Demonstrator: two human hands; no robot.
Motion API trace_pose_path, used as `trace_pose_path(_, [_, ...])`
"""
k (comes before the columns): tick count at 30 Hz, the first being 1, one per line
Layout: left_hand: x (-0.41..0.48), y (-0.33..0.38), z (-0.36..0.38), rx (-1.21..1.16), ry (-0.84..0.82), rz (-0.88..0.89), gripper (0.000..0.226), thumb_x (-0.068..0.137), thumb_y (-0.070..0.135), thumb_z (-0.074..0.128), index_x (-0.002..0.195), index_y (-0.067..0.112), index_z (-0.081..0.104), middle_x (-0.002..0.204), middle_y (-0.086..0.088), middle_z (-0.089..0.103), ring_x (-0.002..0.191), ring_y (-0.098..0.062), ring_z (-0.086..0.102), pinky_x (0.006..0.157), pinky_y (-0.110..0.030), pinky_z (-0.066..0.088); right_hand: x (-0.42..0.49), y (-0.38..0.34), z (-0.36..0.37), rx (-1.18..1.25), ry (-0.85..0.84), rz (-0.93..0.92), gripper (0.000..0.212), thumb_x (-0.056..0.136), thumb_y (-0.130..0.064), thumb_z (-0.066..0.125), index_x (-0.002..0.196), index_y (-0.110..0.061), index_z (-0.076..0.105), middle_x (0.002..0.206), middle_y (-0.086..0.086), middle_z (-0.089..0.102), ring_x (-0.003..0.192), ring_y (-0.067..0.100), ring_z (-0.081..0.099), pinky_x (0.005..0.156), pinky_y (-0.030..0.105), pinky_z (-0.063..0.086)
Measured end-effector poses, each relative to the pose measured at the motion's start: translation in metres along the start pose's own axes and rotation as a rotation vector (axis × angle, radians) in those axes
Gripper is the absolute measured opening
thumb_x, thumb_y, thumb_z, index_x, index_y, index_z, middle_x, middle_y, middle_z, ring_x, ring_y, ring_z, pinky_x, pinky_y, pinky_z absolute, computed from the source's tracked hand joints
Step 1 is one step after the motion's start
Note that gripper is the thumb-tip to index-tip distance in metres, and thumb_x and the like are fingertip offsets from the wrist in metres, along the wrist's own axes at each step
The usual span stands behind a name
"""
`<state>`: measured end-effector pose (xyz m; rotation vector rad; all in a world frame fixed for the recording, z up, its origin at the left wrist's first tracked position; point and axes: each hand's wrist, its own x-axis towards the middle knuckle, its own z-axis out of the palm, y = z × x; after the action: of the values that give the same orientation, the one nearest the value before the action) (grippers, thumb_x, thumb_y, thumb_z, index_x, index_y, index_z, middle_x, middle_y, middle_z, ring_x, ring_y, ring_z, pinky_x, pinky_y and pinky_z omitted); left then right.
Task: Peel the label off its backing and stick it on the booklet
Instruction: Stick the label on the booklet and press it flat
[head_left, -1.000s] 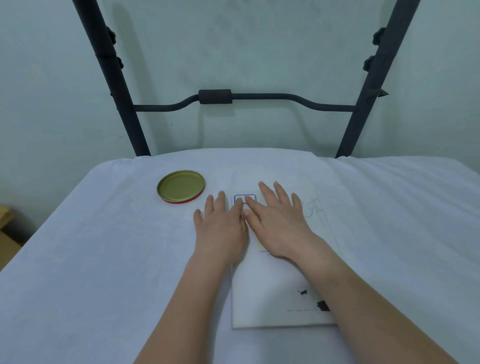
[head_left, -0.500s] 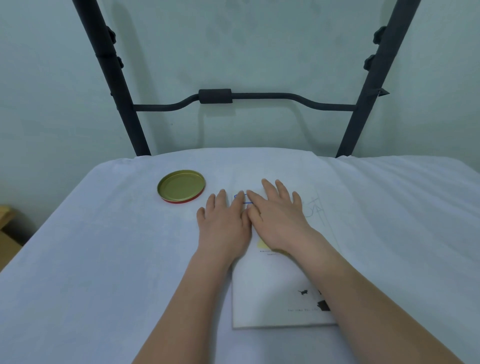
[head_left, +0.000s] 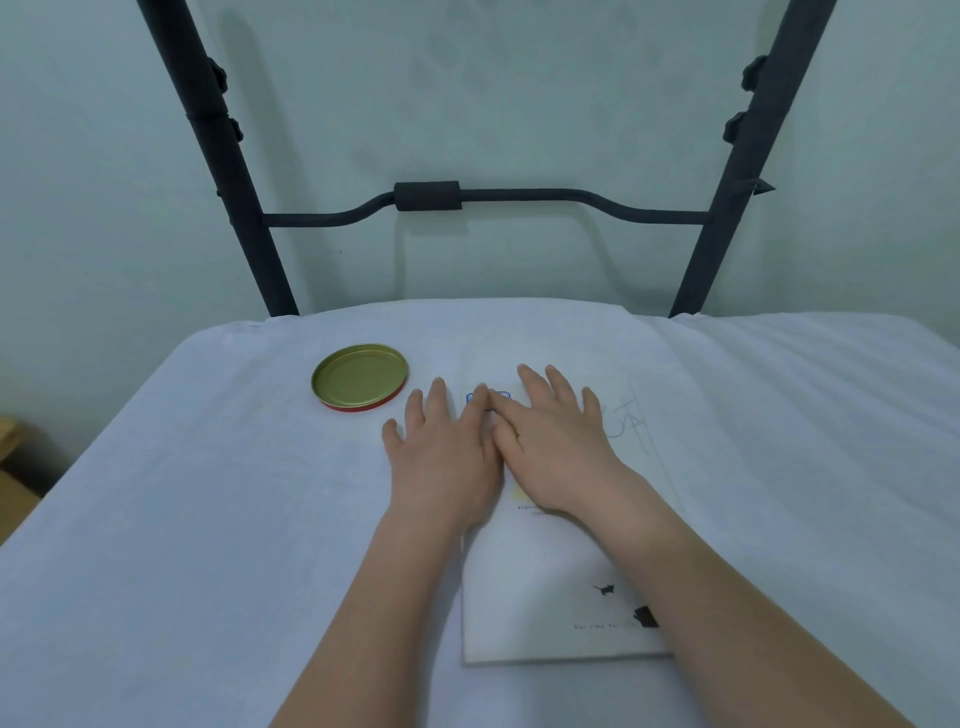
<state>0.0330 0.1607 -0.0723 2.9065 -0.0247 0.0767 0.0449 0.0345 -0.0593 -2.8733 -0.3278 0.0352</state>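
A white booklet (head_left: 540, 582) lies flat on the white sheet in front of me, with small black marks near its lower right. A small blue-edged label (head_left: 500, 395) sits at its top left corner, mostly hidden under my fingers. My left hand (head_left: 441, 452) lies flat, palm down, partly on the booklet's left edge, its forefinger on the label. My right hand (head_left: 556, 441) lies flat beside it on the booklet, its forefinger also on the label. Both hands touch side by side. No backing paper is visible.
A round gold tin lid (head_left: 359, 376) with a red rim rests on the sheet left of my hands. A black metal frame (head_left: 519, 197) stands against the pale wall beyond the bed's far edge. Faint pencil marks (head_left: 628, 421) show right of my right hand.
Both hands slid a little farther away over the booklet's top, and my forefingers now cover more of the label than a second ago.
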Motion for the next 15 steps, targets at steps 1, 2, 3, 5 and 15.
trace_pose_path(1, [-0.001, 0.0, 0.0, 0.014, -0.014, 0.011, 0.054, 0.097, 0.044, 0.02, 0.151, 0.037, 0.017, 0.163, -0.011, 0.009, 0.149, -0.032, 0.006, 0.114, -0.055, 0.013, -0.001, 0.0, 0.0, -0.003, -0.004, -0.007, 0.05, 0.099, -0.038, 0.017, 0.147, -0.042, 0.027, 0.164, 0.001, 0.004, 0.149, 0.025, -0.006, 0.116, 0.055, 0.0])
trace_pose_path(2, [-0.002, 0.0, 0.0, 0.027, -0.027, 0.015, 0.053, 0.097, 0.044, 0.02, 0.15, 0.038, 0.018, 0.164, -0.011, 0.008, 0.149, -0.033, 0.005, 0.114, -0.056, 0.012, -0.003, 0.0, -0.001, -0.007, -0.01, -0.007, 0.049, 0.099, -0.038, 0.017, 0.147, -0.042, 0.029, 0.164, 0.001, 0.004, 0.149, 0.025, -0.006, 0.116, 0.055, -0.001])
trace_pose_path(3, [-0.003, 0.0, -0.001, 0.041, -0.039, 0.016, 0.053, 0.097, 0.044, 0.02, 0.15, 0.037, 0.019, 0.164, -0.011, 0.007, 0.149, -0.033, 0.004, 0.113, -0.056, 0.011, -0.004, 0.0, -0.001, -0.011, -0.016, -0.002, 0.049, 0.099, -0.038, 0.017, 0.147, -0.041, 0.029, 0.164, 0.001, 0.004, 0.15, 0.025, -0.007, 0.116, 0.055, -0.001])
trace_pose_path(5, [-0.004, 0.0, -0.001, 0.065, -0.058, 0.012, 0.053, 0.097, 0.046, 0.019, 0.15, 0.036, 0.021, 0.164, -0.01, 0.006, 0.149, -0.033, 0.003, 0.113, -0.056, 0.01, -0.006, 0.0, -0.002, -0.021, -0.027, 0.01, 0.049, 0.1, -0.039, 0.016, 0.148, -0.038, 0.029, 0.164, 0.002, 0.003, 0.15, 0.026, -0.007, 0.116, 0.055, -0.001])
trace_pose_path(15, [-0.008, 0.001, -0.006, 0.071, -0.066, -0.042, 0.06, 0.097, 0.053, 0.019, 0.151, 0.027, 0.023, 0.163, -0.01, 0.01, 0.15, -0.032, 0.002, 0.114, -0.057, 0.009, -0.014, 0.005, -0.006, -0.036, -0.019, 0.05, 0.05, 0.101, -0.042, 0.016, 0.148, -0.032, 0.03, 0.164, 0.003, 0.005, 0.149, 0.027, -0.005, 0.116, 0.056, 0.001])
